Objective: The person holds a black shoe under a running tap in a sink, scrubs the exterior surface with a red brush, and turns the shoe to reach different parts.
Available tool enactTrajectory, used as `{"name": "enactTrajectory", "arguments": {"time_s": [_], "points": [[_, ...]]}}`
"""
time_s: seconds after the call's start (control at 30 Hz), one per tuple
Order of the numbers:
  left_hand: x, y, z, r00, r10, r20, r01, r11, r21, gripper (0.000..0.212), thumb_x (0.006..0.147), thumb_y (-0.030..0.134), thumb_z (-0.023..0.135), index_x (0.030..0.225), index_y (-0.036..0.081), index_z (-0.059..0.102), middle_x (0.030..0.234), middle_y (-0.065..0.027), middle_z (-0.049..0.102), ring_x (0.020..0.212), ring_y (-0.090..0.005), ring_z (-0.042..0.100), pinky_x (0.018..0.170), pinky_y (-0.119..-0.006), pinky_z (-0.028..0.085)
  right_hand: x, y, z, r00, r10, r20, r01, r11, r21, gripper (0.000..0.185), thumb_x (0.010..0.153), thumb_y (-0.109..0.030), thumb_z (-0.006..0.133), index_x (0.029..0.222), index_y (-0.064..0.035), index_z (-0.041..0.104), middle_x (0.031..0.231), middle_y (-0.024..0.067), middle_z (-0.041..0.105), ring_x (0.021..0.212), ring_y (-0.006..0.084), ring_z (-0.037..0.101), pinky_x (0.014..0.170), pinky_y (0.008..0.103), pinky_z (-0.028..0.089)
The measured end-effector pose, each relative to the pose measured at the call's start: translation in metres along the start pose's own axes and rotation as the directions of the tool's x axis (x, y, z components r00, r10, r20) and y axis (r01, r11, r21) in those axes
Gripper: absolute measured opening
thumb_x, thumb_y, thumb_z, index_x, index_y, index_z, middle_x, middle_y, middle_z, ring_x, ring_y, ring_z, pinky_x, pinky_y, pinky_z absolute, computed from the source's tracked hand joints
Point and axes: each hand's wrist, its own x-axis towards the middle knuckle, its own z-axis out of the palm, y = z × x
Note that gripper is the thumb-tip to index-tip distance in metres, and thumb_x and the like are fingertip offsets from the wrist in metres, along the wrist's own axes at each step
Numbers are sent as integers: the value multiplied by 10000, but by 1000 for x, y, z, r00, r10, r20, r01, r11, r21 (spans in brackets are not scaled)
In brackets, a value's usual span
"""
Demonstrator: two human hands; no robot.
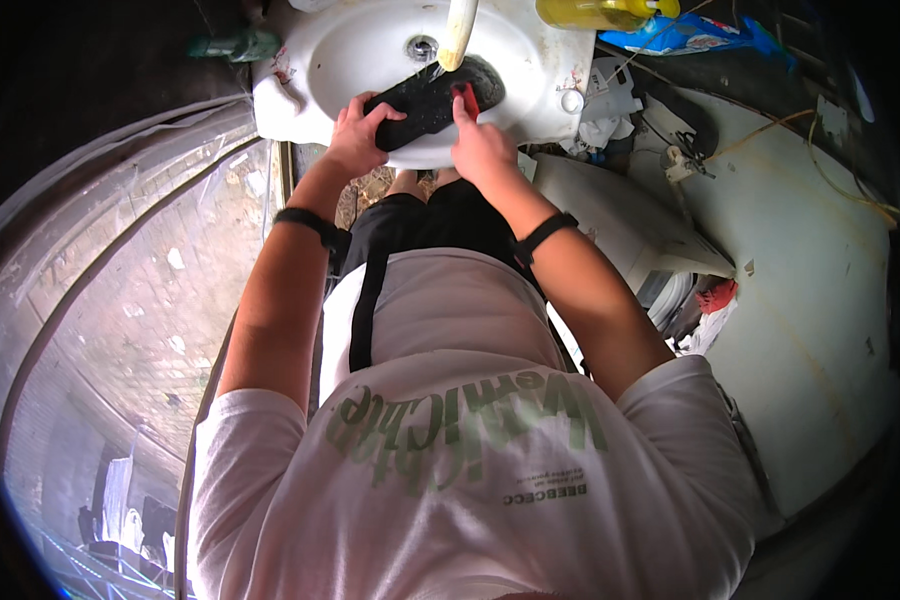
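A black, flat, oblong piece [414, 112] lies slanted over the front of a white ceramic washbasin [525, 45]. Its surface looks wet, with small pale specks. My left hand [358, 133] grips its near left end, thumb on top and fingers along the far edge. Toward the other end, my right hand [484, 146] holds a small red object [465, 99] against the black surface, index finger stretched along it; most of it is hidden by the hand. Above the piece hangs a pale spout [457, 34], with a little water at its tip. Dark wet matter [487, 79] shows in the bowl beside it.
A green bottle [236, 46] lies at the basin's left. Behind its right corner are a yellow liquid bottle [600, 13] and a blue plastic packet [682, 36]. A clear cap [570, 100] sits on the rim. Translucent sheeting [135, 300] borders the left; a pale panel [795, 300] stands right.
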Motion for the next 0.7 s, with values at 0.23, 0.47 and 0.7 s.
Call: {"name": "enactTrajectory", "arguments": {"time_s": [0.23, 0.47, 0.7], "points": [[1, 5, -1, 1000, -31, -2, 31, 1000, -2, 795, 598, -4, 814, 1290, 347, 641, 1537, -161, 406, 1370, -470, 446, 1177, -516, 403, -7, 21, -22, 999, 42, 7, -43, 998, 36, 678, 976, -202, 544, 1634, -229, 381, 1081, 228, 750, 1004, 413, 734, 849, 541, 574], [-3, 6, -2, 1000, -23, 18, 22, 999, 31, 806, 579, 28, 839, 1293, 343, 640, 1532, -176, 400, 1380, -470, 439, 1182, -510, 400, -14, 38, -6, 997, -31, -64, 29, 999, -40, 670, 952, -198, 565, 1604, -284, 440, 934, 201, 754, 879, 413, 736, 808, 516, 587], [-4, 16, -6, 999, -24, 45, 20, 996, 91, 818, 581, 68, 854, 1334, 288, 620, 1496, -218, 407, 1398, -466, 430, 1189, -504, 392, -5, 42, -3, 1000, -22, -12, 23, 998, 51, 651, 991, -187, 529, 1614, -338, 414, 954, 189, 753, 872, 392, 739, 814, 496, 583]]}}
